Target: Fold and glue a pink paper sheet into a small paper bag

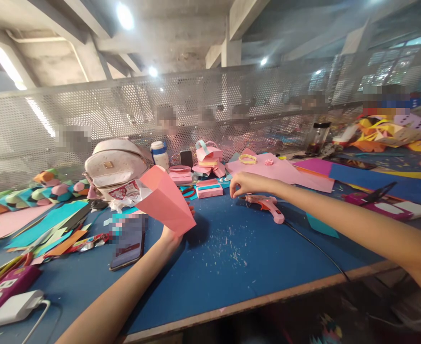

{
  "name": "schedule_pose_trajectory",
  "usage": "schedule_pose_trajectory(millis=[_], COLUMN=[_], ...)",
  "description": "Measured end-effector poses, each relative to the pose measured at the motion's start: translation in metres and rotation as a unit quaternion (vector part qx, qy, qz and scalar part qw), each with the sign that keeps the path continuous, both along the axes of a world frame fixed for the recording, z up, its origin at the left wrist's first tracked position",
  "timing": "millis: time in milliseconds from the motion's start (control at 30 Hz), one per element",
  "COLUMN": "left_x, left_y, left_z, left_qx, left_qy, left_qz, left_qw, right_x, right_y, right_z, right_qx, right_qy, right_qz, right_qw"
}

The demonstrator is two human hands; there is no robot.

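Note:
My left hand [172,235] is closed on a folded piece of pink paper [169,203], which stands up above the table and hides most of the fingers. My right hand [245,183] hovers over the blue tabletop, its fingers bent down and drawn together; anything between the fingertips is too small to make out. Just below and beside that hand lies a pink hot glue gun [276,212], its black cord running toward the front edge. A small pink paper box [209,191] sits between the hands, farther back.
A phone [128,243] lies left of my left arm, near coloured paper sheets [58,222]. Behind stand a white backpack [115,160], a bottle [159,155] and pink paper pieces [282,169]. Power strips lie on both sides. Perforated metal screen [124,105] closes off the back; people sit beyond.

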State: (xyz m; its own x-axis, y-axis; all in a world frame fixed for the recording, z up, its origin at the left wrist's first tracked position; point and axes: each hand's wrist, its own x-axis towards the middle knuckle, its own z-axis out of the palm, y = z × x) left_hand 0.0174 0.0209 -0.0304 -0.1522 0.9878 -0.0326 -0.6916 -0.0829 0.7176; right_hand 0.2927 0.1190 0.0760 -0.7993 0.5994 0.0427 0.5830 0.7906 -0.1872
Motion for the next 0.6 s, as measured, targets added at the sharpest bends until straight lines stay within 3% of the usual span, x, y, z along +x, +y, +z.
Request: schedule_pose_trajectory(millis=[333, 600], left_x=[-0.001, -0.003], left_y=[0.002, -0.001], left_z=[-0.002, 0.000], left_qx=[0.010, 0.011], left_qy=[-0.005, -0.004], left_qz=[-0.009, -0.023], left_qw=[1.000, 1.000], right_x=[-0.002, -0.015], right_y=[0.003, -0.002], right_z=[-0.014, -0.017], right_qx=[0.045, 0.070], right_qy=[-0.027, -0.062], right_qz=[0.011, -0.031], right_qw=[0.999, 0.995])
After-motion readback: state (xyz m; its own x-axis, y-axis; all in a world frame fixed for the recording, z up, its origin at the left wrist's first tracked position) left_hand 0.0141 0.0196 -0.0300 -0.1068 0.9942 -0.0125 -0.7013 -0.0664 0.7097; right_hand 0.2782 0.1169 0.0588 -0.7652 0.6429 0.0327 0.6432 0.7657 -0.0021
